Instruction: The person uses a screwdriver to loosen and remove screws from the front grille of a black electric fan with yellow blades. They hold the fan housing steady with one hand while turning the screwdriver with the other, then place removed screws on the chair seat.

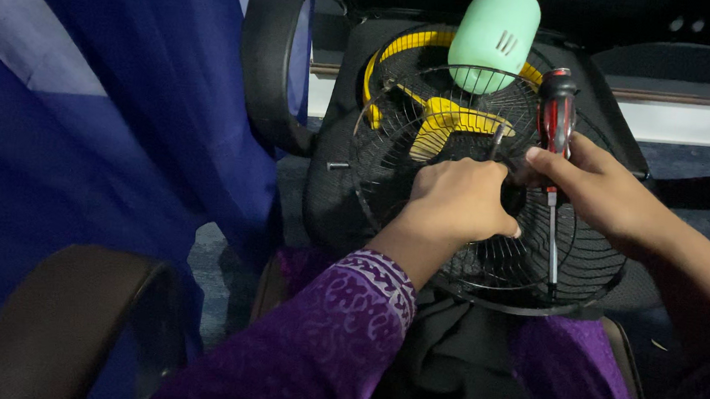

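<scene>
On the chair seat, the black wire fan guard (489, 237) lies under both hands. Left hand (457, 202) seems closed on its hub; right hand (600, 191) holds the red-handled screwdriver (554, 157). Steady pressure above the grip suits best.

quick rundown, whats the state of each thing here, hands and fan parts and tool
left hand: closed on the hub of the wire guard
right hand: gripping the screwdriver
screwdriver: held upright, tip down on the guard
wire guard: off the fan, lying flat on the chair seat
yellow ring: under the guard
mint green housing: lying beyond the guard
</scene>
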